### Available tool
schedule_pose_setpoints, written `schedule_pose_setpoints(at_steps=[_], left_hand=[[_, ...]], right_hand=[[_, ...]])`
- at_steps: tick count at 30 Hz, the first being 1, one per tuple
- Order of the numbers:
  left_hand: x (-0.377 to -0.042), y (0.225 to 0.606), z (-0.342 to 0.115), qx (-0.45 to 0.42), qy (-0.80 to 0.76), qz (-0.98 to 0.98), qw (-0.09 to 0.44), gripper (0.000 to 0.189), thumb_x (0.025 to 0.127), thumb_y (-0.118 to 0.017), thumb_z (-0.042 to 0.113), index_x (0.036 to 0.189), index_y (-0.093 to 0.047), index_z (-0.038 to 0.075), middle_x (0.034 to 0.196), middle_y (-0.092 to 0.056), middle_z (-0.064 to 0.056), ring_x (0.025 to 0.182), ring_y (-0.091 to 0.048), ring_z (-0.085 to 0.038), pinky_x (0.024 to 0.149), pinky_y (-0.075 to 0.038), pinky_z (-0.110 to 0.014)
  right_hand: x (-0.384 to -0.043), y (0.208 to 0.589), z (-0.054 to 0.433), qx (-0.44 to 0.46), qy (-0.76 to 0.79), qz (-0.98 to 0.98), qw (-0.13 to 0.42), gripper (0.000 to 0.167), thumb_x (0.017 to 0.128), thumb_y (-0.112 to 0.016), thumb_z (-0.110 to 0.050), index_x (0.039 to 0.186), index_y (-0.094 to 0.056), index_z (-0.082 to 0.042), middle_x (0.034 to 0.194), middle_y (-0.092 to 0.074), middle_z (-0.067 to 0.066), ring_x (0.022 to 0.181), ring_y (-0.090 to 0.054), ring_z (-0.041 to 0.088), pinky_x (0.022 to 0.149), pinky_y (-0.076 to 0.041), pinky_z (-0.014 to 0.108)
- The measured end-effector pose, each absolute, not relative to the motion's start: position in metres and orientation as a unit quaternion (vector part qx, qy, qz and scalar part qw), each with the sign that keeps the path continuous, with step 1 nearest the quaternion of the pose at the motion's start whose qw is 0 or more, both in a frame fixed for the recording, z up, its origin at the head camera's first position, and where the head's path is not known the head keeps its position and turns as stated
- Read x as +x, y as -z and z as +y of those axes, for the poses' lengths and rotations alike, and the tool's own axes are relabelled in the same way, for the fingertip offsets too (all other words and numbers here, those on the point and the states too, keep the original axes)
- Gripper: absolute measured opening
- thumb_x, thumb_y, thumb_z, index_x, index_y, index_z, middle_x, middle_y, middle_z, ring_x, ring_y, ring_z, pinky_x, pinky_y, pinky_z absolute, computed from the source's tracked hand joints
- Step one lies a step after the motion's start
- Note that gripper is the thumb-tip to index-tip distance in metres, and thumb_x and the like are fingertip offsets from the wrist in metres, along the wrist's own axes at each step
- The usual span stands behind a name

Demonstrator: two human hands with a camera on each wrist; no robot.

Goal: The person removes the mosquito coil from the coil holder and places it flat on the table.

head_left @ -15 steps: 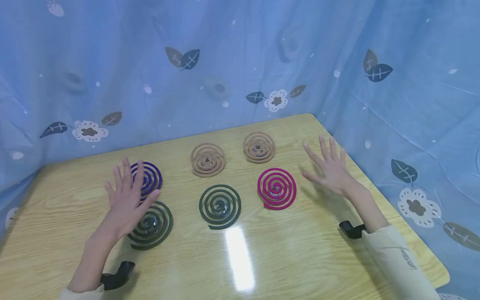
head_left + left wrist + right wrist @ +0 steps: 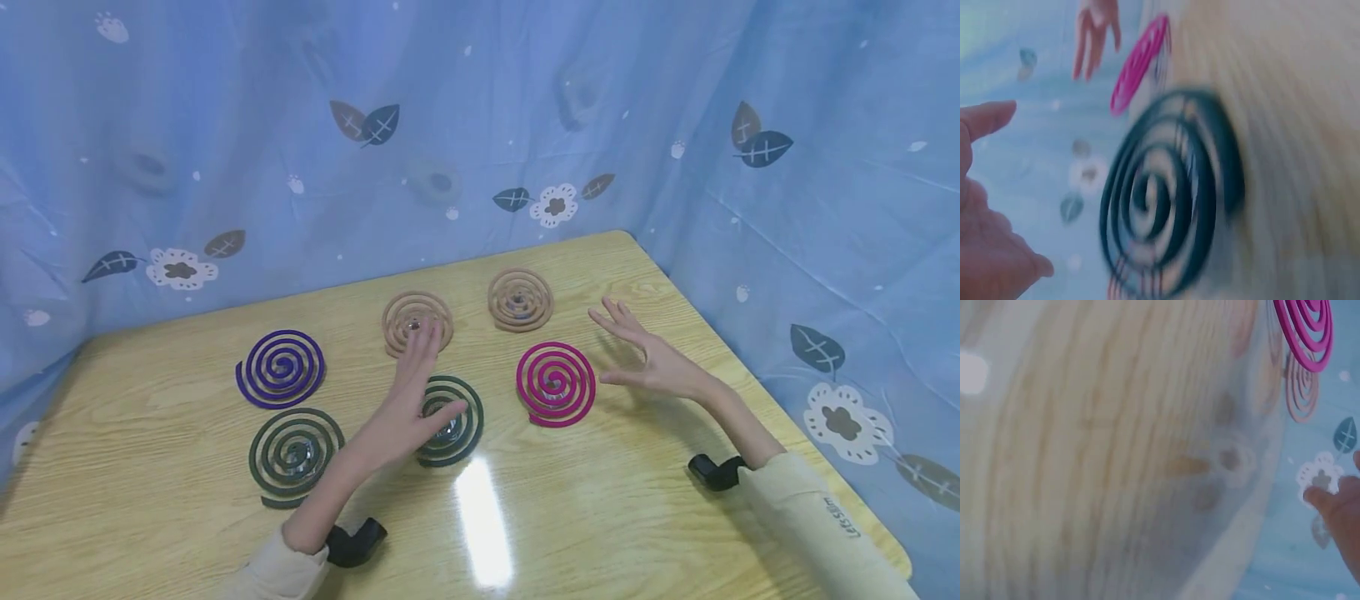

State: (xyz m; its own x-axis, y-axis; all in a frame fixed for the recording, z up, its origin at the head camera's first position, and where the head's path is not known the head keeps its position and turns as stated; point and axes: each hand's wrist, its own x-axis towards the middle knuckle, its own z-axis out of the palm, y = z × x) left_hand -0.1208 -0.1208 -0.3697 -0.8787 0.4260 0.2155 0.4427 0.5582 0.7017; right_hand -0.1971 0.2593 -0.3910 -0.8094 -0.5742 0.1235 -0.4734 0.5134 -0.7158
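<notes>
While the green coil [image 2: 1162, 212] lies beneath my left hand [image 2: 401, 421], I judge this a positioning step; any pick-up would call for closing fingers on a rim. Both hands look empty: the left has fingers extended and thumb spread, while my right hand [image 2: 663, 367] has its fingers parted. The magenta coil [image 2: 555, 383] sits just beside the right thumb; the other green coil [image 2: 296, 454] and the purple coil [image 2: 282, 365] lie left of the left hand. One tan coil [image 2: 408, 312] is partly behind the left fingertips, another tan coil [image 2: 522, 298] farther out between the hands. I count six coils on one desk [image 2: 600, 500]: two green, two tan, one magenta, one purple.
</notes>
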Motion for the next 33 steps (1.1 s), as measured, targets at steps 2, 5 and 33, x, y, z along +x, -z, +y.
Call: schedule_pose_setpoints(at_steps=[2, 5, 33], left_hand=[[-0.122, 0.373, -0.104, -0.255, 0.423, -0.869, -0.002, 0.096, 0.092, -0.066, 0.025, 0.154, 0.008, 0.022, 0.159, 0.016, 0.001, 0.144, 0.016, -0.021, 0.116, -0.001, -0.058], [-0.125, 0.379, -0.082, -0.266, 0.443, -0.856, -0.013, 0.093, 0.091, -0.067, 0.022, 0.154, 0.001, 0.018, 0.160, 0.010, 0.001, 0.146, 0.006, -0.022, 0.117, -0.010, -0.055], [-0.150, 0.402, -0.013, -0.174, 0.413, -0.894, 0.017, 0.068, 0.071, -0.070, -0.018, 0.134, -0.048, -0.006, 0.121, -0.060, -0.021, 0.115, -0.056, -0.032, 0.101, -0.047, -0.036]], right_hand=[[-0.199, 0.393, 0.259, -0.306, 0.431, 0.843, 0.098, 0.085, 0.082, -0.076, -0.013, 0.152, -0.028, -0.018, 0.161, -0.004, 0.006, 0.146, 0.005, 0.025, 0.113, -0.005, 0.064], [-0.202, 0.400, 0.259, -0.307, 0.489, 0.803, 0.150, 0.083, 0.083, -0.075, -0.008, 0.151, -0.028, -0.012, 0.160, -0.009, 0.011, 0.146, -0.003, 0.024, 0.116, -0.012, 0.052], [-0.208, 0.419, 0.241, -0.266, 0.568, 0.756, 0.184, 0.071, 0.073, -0.076, 0.010, 0.137, -0.045, 0.007, 0.140, -0.045, 0.025, 0.117, -0.053, 0.042, 0.090, -0.054, 0.035]])
